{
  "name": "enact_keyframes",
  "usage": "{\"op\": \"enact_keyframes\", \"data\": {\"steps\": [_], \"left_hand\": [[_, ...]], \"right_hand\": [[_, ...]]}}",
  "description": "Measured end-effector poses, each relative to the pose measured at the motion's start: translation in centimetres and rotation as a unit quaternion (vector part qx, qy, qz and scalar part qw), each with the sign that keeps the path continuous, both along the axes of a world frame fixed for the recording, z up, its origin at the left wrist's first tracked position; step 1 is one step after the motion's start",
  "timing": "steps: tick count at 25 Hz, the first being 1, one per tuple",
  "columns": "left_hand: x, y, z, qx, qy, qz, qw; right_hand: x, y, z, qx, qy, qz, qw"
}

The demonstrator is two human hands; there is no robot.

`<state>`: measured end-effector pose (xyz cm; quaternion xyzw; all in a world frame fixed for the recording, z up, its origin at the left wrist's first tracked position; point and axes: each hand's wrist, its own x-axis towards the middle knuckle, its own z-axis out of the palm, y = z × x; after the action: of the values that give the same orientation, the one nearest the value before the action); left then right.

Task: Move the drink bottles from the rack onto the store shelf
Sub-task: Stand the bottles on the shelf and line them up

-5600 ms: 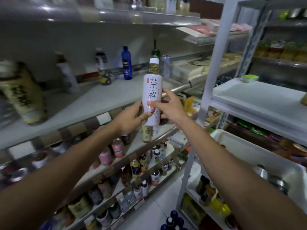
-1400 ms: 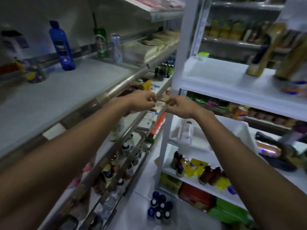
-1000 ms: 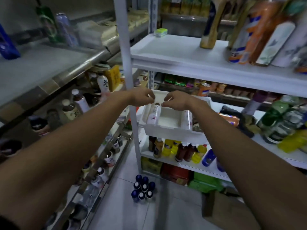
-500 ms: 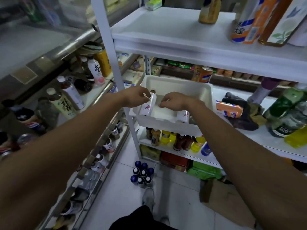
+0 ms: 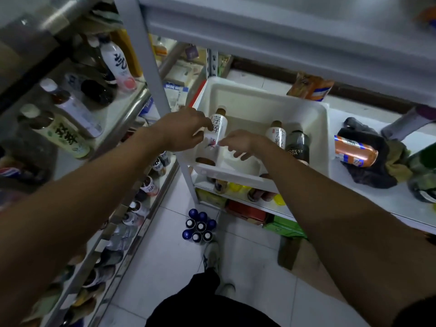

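A white plastic bin (image 5: 318, 128) sits on the white rack's middle shelf (image 5: 368, 194). In it stands a white tea bottle (image 5: 218, 125) with a brown cap, and my left hand (image 5: 186, 131) grips its left side. My right hand (image 5: 238, 143) hovers just right of the bottle's base, fingers loosely spread, the fingertips at the label. A second white tea bottle (image 5: 276, 134) and a dark soda bottle (image 5: 298, 145) stand at the bin's right. The store shelf (image 5: 122, 109) with several drinks is on the left.
A grey rack post (image 5: 151, 74) rises between the store shelf and the bin. An orange can (image 5: 355, 151) lies on dark cloth to the right. A pack of blue-capped bottles (image 5: 199, 226) stands on the tiled floor by my shoe. More bottles fill the lower shelves.
My view has swung from the store shelf down to the rack's bin. The earlier tea bottle is out of my hands, and my left hand now grips another one in the bin.
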<state>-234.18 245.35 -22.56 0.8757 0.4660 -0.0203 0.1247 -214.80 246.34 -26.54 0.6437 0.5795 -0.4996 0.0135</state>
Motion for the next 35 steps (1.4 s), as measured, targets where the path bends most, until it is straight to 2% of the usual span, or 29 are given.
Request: {"op": "enact_keyframes", "data": {"steps": [4,7,10,14,21,27,30,33,35], "left_hand": [[-0.6,0.9,-1.5,0.035,0.011,-0.048,0.998],[-1.0,1.3,-2.1,0.052,0.014,-0.081,0.995],[-1.5,1.3,-2.3,0.081,-0.011,-0.090,0.993],[-2.4,1.5,-2.3,0.101,-0.038,-0.094,0.990],[-3.2,0.8,-2.6,0.094,-0.047,-0.101,0.989],[-1.7,-1.4,-1.9,-0.013,-0.112,0.006,0.994],[-0.2,-2.9,-0.9,-0.110,-0.196,0.103,0.969],[1.0,-4.3,0.4,-0.225,-0.335,0.185,0.896],[1.0,-5.1,1.1,-0.260,-0.381,0.207,0.863]], "right_hand": [[-1.8,1.2,-2.9,-0.011,0.059,-0.092,0.994],[-3.5,1.5,-4.6,-0.018,0.150,-0.247,0.957],[-5.2,2.3,-5.5,-0.026,0.178,-0.333,0.925],[-5.7,2.8,-6.3,-0.056,0.174,-0.346,0.920],[-3.8,0.5,-5.0,-0.060,0.233,-0.406,0.881],[-1.7,-1.7,-2.1,0.012,0.289,-0.397,0.871],[-1.1,-3.0,0.4,0.054,0.321,-0.370,0.870],[-0.9,-4.7,2.8,0.098,0.317,-0.333,0.883],[-1.2,-6.2,4.0,0.129,0.300,-0.293,0.898]]}}
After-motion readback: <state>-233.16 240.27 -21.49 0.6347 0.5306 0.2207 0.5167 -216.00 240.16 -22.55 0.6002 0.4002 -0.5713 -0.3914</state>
